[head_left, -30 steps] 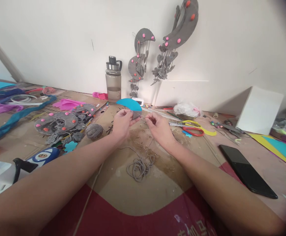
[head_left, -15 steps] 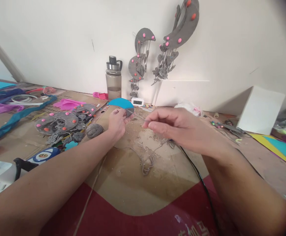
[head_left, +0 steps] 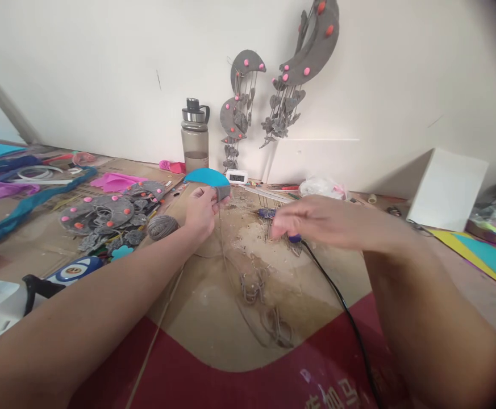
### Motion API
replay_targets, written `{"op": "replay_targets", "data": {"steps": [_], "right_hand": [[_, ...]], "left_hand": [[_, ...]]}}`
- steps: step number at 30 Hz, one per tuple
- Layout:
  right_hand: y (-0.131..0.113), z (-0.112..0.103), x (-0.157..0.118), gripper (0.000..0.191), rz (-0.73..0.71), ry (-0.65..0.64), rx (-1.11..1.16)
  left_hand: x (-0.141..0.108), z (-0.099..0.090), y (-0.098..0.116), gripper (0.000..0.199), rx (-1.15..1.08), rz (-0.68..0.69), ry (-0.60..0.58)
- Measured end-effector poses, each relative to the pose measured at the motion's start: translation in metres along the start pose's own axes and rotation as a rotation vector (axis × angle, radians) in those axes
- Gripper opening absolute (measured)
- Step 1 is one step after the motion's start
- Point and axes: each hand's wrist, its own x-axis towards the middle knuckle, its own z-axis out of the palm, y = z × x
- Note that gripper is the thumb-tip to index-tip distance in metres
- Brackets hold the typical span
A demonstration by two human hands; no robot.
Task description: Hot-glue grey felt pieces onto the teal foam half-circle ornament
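Across the lower middle of the frame we have the cardboard sheet (head_left: 205,318), printed dark red toward the bottom edge, and our work sits on its upper part. Our right hand (head_left: 305,221) reaches in from the right, palm down with the fingers bent, just right of the frame's centre. Our left hand (head_left: 204,210) is left of centre, thumb and fingers pinched on the blue paper crescent (head_left: 207,177). The crescent's long axis runs left to right, dipping slightly at the right, and that lower end is the one bound in grey yarn (head_left: 223,194).

The relation that matters is between this bound end and the blue corded tool (head_left: 267,213), probably a hot-glue gun. The tool lies right of the bound end and a little lower in the frame, well apart from it, its narrow tip pointing left toward it and its black cord (head_left: 337,292) trailing to the lower right. Our right hand is much the nearer, partly covering the tool; with the blur, we cannot tell whether its fingers have closed on the handle. Smallest of all, a thin yarn strand (head_left: 222,241) hangs from the crescent, below our left fingers, toward loose loops at lower centre.
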Motion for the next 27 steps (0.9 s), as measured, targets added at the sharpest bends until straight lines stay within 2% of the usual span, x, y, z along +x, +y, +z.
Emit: {"op": "replay_targets", "data": {"steps": [1, 4, 7, 11, 13, 15, 18, 21, 23, 25, 27], "right_hand": [[0.017, 0.004, 0.005, 0.039, 0.036, -0.127, -0.123], [0.061, 0.017, 0.018, 0.045, 0.274, -0.294, -0.531], [0.084, 0.033, 0.024, 0.039, 0.420, -0.434, -0.670], [0.094, 0.047, 0.024, 0.020, 0.568, -0.389, -0.610], [0.097, 0.046, 0.025, 0.021, 0.633, -0.322, -0.526], [0.097, 0.043, 0.028, 0.023, 0.662, -0.198, -0.467], [0.093, 0.044, 0.032, 0.021, 0.608, 0.088, -0.278], [0.080, 0.058, 0.034, 0.029, 0.451, 0.330, 0.110], [0.067, 0.070, 0.034, 0.033, 0.328, 0.368, 0.340], [0.053, 0.080, 0.032, 0.032, 0.220, 0.304, 0.478], [0.042, 0.087, 0.028, 0.031, 0.148, 0.233, 0.507]], "left_hand": [[0.000, 0.001, 0.000, 0.027, 0.008, -0.008, 0.001], [-0.002, 0.003, 0.001, 0.026, 0.023, -0.012, 0.000], [-0.004, 0.004, 0.002, 0.026, 0.022, -0.011, -0.013], [-0.006, 0.007, 0.003, 0.026, 0.015, -0.010, -0.025], [-0.007, 0.007, 0.002, 0.026, 0.018, -0.011, -0.025], [-0.007, 0.008, 0.002, 0.026, 0.026, -0.011, -0.026], [-0.007, 0.008, 0.000, 0.025, 0.038, -0.006, -0.037], [-0.007, 0.007, 0.000, 0.023, 0.031, 0.008, -0.068], [-0.008, 0.007, -0.001, 0.022, 0.019, 0.024, -0.092], [-0.008, 0.007, -0.001, 0.022, 0.015, 0.037, -0.106], [-0.007, 0.007, -0.001, 0.021, 0.023, 0.048, -0.105]]}}
